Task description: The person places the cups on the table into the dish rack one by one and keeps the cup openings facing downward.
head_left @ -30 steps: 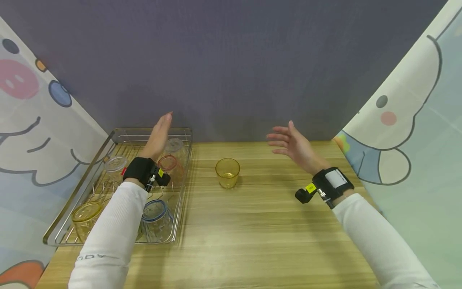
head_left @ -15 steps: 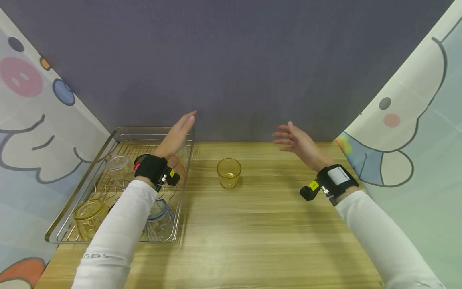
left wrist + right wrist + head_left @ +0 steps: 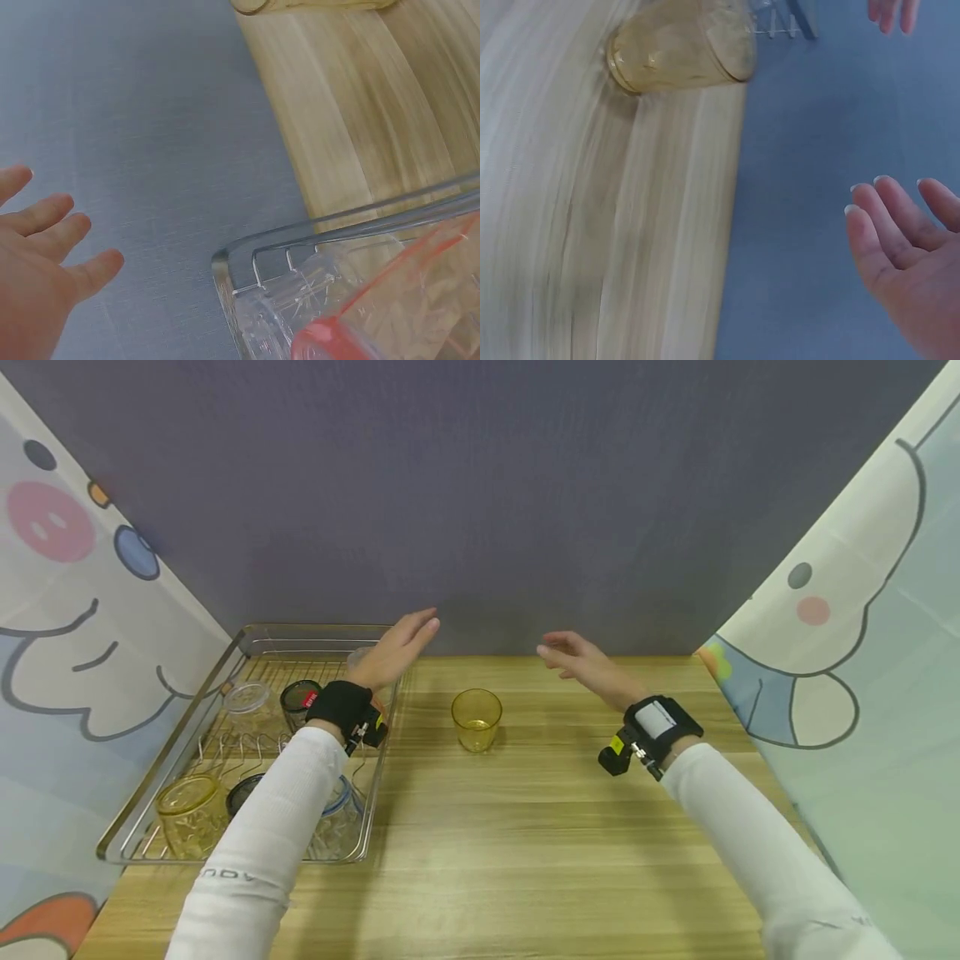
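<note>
A yellow see-through glass stands upright on the wooden table, between the two hands. In the right wrist view the same glass shows at the top left. My left hand is raised over the right edge of the rack, its fingers extended and holding nothing. The left wrist view shows this hand's spread fingers in front of the grey wall. To the right of the glass, my right hand hovers above the table, fingers loosely bent, with nothing in it.
A wire rack at the left holds several upturned glasses, among them a yellow-rimmed glass, a blue-rimmed glass and a clear glass. A grey wall rises behind the wooden table. Printed cloths flank both sides.
My left hand has moved right, from over the rack toward the glass. The right hand has come left and its fingers have bent more. The yellow glass has stayed in place.
</note>
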A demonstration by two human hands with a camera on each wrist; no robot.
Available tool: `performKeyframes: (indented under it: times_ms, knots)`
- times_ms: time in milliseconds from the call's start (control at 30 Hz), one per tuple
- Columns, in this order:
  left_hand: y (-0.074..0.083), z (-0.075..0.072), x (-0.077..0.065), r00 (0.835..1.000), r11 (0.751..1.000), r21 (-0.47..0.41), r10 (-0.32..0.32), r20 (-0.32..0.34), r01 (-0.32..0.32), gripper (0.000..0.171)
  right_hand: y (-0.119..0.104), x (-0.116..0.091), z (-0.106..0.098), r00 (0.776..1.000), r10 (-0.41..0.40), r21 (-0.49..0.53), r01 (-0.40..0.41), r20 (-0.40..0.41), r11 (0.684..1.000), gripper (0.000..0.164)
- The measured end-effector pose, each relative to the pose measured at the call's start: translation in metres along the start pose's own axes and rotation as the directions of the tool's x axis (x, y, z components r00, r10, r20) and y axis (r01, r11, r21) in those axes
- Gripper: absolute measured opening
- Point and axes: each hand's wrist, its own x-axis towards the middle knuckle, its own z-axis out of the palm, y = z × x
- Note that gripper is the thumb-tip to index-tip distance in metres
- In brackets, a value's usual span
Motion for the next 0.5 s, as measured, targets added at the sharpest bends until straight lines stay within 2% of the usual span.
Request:
performKeyframes:
  times_ms: [133,333,400,500]
  knots:
    - [0.000,0.003,0.002,1.000,0.999,0.043,-0.011,0.018,0.011,0.070,-0.003,0.005,0.015,1.000,0.012,-0.053,-0.011,0.028,0.999,0.066]
    - [-0.009,0.007,0.007,0.999,0.990,0.140,-0.038,0.039,0.032,0.073,-0.006,0.015,0.043,0.998,-0.012,-0.122,0.019,0.065,0.992,0.070]
    - [-0.012,0.006,0.007,0.998,0.981,0.186,-0.057,0.029,0.050,0.074,-0.005,0.018,0.056,0.997,-0.028,-0.189,0.042,0.077,0.981,0.076]
    - [-0.015,0.006,0.006,0.996,0.966,0.246,-0.086,0.020,0.078,0.077,-0.005,0.021,0.073,0.993,-0.068,-0.314,0.095,0.098,0.945,0.082]
